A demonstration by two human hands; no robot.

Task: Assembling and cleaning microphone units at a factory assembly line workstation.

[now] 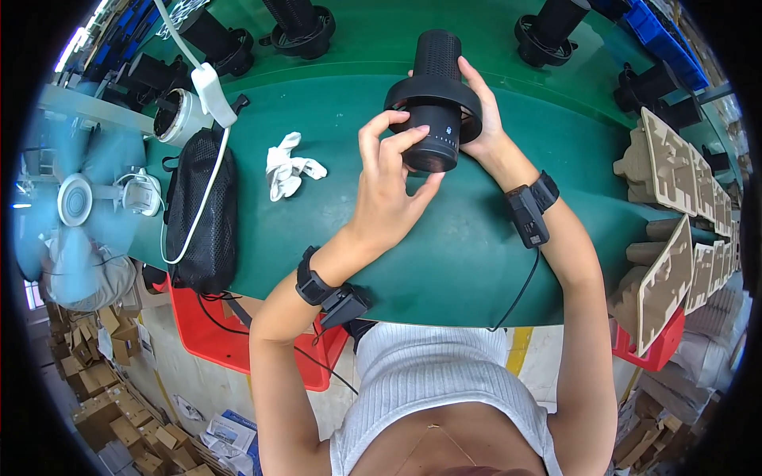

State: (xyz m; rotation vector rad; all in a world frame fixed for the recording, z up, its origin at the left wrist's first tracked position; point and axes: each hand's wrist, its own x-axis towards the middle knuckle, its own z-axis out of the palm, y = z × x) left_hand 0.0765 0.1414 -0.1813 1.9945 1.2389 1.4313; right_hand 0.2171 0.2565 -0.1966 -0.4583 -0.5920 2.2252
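I see a black mesh bag (pixel 202 214) lying left on the green desk (pixel 444 262); my left hand (pixel 389 186) pinches the black cylindrical unit's (pixel 435 99) near end, my right hand (pixel 480 111) wraps its collar mid-desk; inspection underway, turning needs steady grip

One black cylinder device (pixel 435 99) in hand, perhaps six more behind, one white cloth (pixel 287 166).

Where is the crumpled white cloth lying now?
In the head view, the crumpled white cloth lies on the green table, left of the left hand, beside the black mesh bag.
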